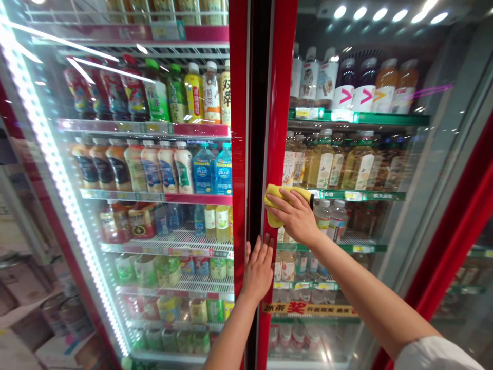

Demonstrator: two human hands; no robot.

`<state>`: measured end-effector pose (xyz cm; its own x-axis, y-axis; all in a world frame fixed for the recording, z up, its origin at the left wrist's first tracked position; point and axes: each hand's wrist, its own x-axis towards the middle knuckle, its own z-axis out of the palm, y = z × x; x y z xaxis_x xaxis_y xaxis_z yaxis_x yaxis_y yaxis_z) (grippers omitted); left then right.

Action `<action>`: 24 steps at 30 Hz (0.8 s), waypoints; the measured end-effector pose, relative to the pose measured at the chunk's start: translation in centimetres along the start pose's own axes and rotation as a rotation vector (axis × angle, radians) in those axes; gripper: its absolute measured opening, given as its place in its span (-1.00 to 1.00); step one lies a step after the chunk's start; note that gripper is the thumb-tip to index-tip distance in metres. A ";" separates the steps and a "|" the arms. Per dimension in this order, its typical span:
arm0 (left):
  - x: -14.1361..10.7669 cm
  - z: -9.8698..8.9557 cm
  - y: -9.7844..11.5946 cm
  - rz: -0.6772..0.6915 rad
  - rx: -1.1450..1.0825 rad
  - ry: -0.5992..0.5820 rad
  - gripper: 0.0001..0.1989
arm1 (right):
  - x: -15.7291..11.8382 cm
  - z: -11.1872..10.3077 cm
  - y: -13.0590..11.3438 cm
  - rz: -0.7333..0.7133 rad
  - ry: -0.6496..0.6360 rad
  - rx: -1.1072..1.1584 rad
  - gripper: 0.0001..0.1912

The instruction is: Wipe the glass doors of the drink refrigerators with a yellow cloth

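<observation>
My right hand (298,216) presses a folded yellow cloth (274,220) with a dark edge against the red frame (283,103) of the right-hand glass door, at about the height of a green shelf strip. Its fingers lie over the cloth. Lower and to the left, my left hand (258,272) rests with fingers stretched upward at the dark gap (257,133) between the two doors, fingertips at the red frame's edge. Nothing shows in that hand, though its palm is hidden.
Behind the left glass door stand shelves of bottled and canned drinks (150,169), lit by a bright light strip (73,205). More bottles (358,164) fill shelves behind the right door. Another red frame (454,216) slants at far right. Boxes and tins (73,313) sit at lower left.
</observation>
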<state>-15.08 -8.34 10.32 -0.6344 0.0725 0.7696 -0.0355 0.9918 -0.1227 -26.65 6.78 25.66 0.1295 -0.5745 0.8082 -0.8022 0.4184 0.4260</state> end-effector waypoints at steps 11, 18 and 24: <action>-0.2 0.2 -0.3 0.003 0.031 -0.005 -0.38 | 0.2 -1.1 1.5 0.028 -0.003 -0.030 -0.43; -0.9 0.1 -0.4 -0.003 0.022 -0.007 -0.31 | -9.9 1.4 -2.5 -0.059 -0.022 -0.015 -0.54; 0.5 0.0 -0.3 0.016 0.020 0.030 -0.25 | -7.9 0.4 0.0 -0.022 -0.047 -0.035 -0.49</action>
<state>-15.44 -8.56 10.73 -0.6120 0.0916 0.7855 -0.0415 0.9882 -0.1476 -27.88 11.04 19.06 0.1184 -0.6162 0.7786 -0.7781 0.4295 0.4583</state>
